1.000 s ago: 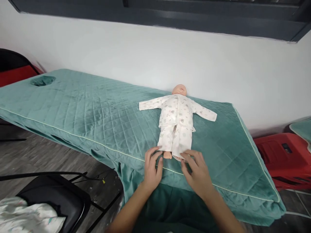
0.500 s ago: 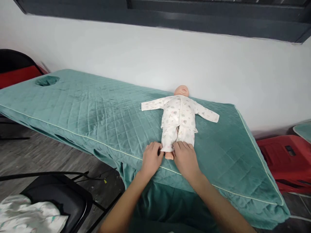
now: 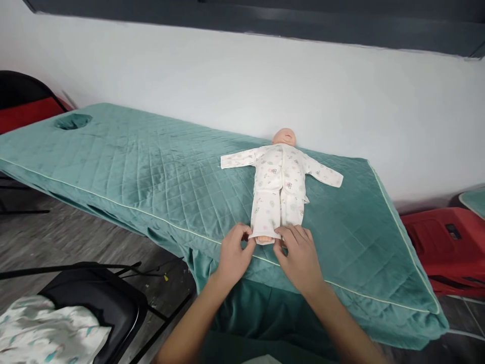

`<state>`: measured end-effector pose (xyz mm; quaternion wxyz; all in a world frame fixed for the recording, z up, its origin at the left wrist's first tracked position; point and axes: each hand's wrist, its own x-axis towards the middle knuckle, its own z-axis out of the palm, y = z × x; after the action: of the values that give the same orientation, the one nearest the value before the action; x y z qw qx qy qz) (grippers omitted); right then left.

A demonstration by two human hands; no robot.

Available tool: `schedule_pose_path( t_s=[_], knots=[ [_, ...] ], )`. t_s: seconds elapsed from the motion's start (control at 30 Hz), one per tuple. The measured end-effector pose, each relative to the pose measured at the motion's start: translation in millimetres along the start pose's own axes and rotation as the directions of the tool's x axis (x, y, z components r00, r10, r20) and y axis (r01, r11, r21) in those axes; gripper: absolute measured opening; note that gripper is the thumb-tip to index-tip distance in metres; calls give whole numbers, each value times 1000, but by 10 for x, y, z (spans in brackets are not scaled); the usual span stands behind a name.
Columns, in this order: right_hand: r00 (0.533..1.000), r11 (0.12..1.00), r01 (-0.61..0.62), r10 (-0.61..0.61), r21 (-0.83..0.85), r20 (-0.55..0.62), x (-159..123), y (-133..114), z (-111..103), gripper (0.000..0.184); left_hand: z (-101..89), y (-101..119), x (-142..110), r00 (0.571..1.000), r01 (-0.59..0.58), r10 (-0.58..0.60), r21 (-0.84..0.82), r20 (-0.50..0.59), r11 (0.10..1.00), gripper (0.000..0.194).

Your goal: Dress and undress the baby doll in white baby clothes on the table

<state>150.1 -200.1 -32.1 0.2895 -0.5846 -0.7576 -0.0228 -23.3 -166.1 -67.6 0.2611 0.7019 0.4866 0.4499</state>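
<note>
A baby doll [image 3: 284, 137] lies on its back on the green quilted bed cover [image 3: 182, 187], head toward the wall. It wears a white patterned jacket [image 3: 281, 169] with both sleeves spread out, and matching trousers [image 3: 266, 210]. My left hand [image 3: 235, 253] pinches the left edge of one trouser cuff. At the same cuff's right edge, the thumb and fingers of my right hand [image 3: 299, 255] grip the cloth. The doll's foot [image 3: 264, 239] shows only at the toes, inside the cuff opening. My right hand hides the other leg's end.
At lower left a black chair [image 3: 125, 313] bears a crumpled patterned cloth [image 3: 49, 333]. A red plastic chair [image 3: 443, 247] stands at the right. The bed has a face hole [image 3: 73, 121] near its far left end, and a white wall [image 3: 189, 76] runs behind it.
The trouser leg now reaches lower, covering more of the foot. My hands have shifted from bunching the leg to pinching the cuff's two sides. The view has tilted slightly.
</note>
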Motion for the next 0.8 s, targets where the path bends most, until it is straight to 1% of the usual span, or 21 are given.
schedule_pose_path(
  t_s=[0.1,0.2,0.23,0.33,0.4,0.47,0.53,0.63,0.8],
  knots=[
    [999,1000,-2,2,-9,32,-20,10,33,13,28,-20,-20,1000,11,-11,13,10,1000,8],
    [999,1000,-8,9,-23,49,-31,31,59,13,40,-61,-40,999,-27,25,41,47,999,4],
    [999,1000,-7,8,-25,54,-32,37,66,13,40,-68,-47,997,-51,48,42,63,998,9],
    [997,1000,0,1,-20,73,-32,45,78,14,44,-59,-65,982,-136,129,40,139,990,35],
    [997,1000,4,-3,-15,78,-32,45,81,15,64,-46,-69,965,-197,181,69,189,978,42],
    [997,1000,8,-7,-11,83,-36,46,81,15,97,-45,-63,956,-241,215,117,200,963,39],
    [996,1000,13,-12,-7,86,-42,50,81,15,132,-61,-51,954,-262,233,147,190,954,30],
    [995,999,34,-34,-4,89,-51,63,88,15,165,-102,-35,956,-262,235,153,175,953,22],
    [995,998,55,-55,7,80,-60,79,121,16,169,-148,-46,962,-244,219,149,164,958,18]
  ],
)
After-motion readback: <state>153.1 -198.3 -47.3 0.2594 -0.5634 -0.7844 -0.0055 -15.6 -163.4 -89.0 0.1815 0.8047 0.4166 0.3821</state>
